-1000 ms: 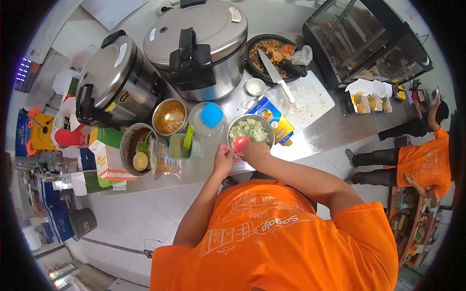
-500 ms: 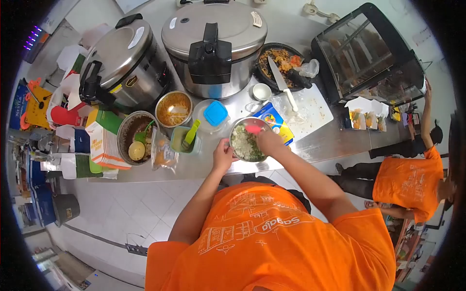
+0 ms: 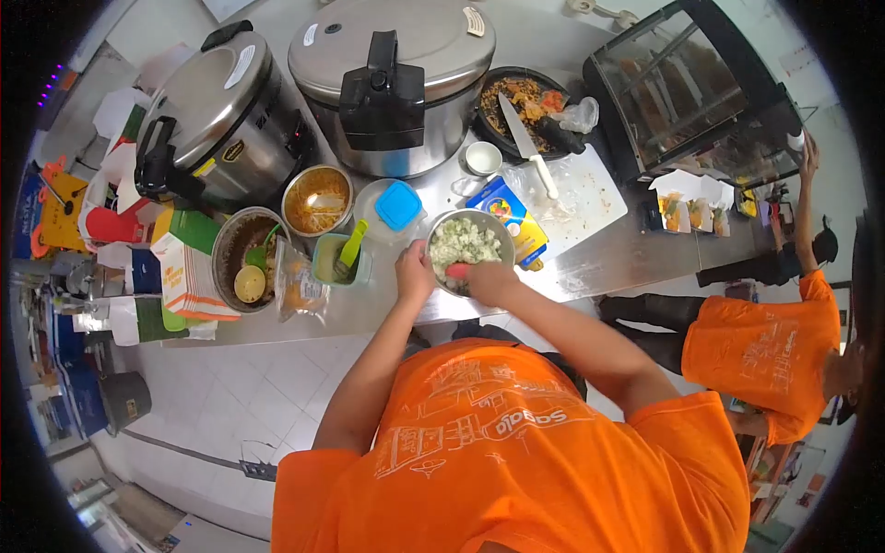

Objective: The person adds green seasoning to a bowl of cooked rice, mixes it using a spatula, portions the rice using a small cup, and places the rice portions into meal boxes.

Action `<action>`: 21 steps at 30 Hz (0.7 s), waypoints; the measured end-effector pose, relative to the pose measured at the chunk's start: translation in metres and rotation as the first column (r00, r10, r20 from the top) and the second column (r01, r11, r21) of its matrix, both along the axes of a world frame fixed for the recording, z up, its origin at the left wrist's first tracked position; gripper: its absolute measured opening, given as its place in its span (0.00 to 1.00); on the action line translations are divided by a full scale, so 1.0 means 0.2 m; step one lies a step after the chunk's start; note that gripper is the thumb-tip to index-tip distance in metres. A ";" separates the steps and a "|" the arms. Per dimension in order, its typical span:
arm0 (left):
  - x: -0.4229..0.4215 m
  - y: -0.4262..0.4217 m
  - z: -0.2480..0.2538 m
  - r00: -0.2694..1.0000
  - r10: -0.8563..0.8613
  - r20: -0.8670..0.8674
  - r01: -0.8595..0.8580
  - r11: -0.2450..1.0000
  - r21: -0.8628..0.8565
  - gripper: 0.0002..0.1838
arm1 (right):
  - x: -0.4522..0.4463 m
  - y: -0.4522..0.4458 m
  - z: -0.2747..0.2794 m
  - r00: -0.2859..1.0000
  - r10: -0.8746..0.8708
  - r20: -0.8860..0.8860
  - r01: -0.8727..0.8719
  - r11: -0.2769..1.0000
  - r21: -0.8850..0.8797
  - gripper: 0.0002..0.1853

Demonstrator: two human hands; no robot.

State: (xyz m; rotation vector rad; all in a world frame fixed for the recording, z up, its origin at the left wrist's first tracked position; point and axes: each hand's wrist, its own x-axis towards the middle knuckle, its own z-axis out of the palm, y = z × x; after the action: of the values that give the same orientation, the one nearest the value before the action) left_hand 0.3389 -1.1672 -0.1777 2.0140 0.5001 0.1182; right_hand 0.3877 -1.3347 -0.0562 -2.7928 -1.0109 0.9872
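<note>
A metal bowl [image 3: 508, 241] of white and green chopped food [image 3: 464, 240] stands at the counter's front edge. My left hand [image 3: 415, 273] grips the bowl's left rim. My right hand [image 3: 491, 284] is closed on a red utensil [image 3: 457, 270], whose head is low in the bowl, against the food. Behind the bowl's right side lies a blue and yellow packet [image 3: 512, 219]. To the left are a lid with a blue centre [image 3: 398, 205] and a green-handled brush or whisk [image 3: 352, 243] in a clear tub [image 3: 324, 257].
Two large steel cookers [image 3: 392, 64] [image 3: 221, 120] stand at the back. A knife [image 3: 522, 134] spans a black dish [image 3: 486, 118] and a white board [image 3: 604, 189]. A display case [image 3: 682, 92] is at right, near a co-worker in orange [image 3: 765, 350]. Pots [image 3: 318, 198] stand left.
The red utensil has moved from the bowl's far side to its near side, and my right hand has come down and left with it. The food has shifted. The co-worker has moved leftward.
</note>
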 end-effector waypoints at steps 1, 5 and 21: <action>0.03 0.03 0.01 0.996 -0.058 0.072 0.044 0.982 0.181 0.15 | 0.06 -0.02 0.05 0.998 0.062 0.001 -0.062 0.997 -0.054 0.16; 0.09 0.09 0.06 0.953 -0.116 0.281 0.032 0.958 0.285 0.16 | 0.01 -0.07 0.16 0.981 -0.060 0.184 0.057 0.998 0.020 0.14; -0.12 0.01 0.26 0.966 -0.088 -0.242 -0.080 0.791 -0.606 0.31 | 0.24 0.02 -0.17 0.978 -0.015 0.208 -0.004 0.996 0.090 0.12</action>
State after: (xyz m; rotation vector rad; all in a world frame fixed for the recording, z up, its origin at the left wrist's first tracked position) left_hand 0.3142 -1.1652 -0.1265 1.3850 0.6067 -0.2886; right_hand 0.4348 -1.3310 -0.0909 -2.8675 -1.0386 0.6391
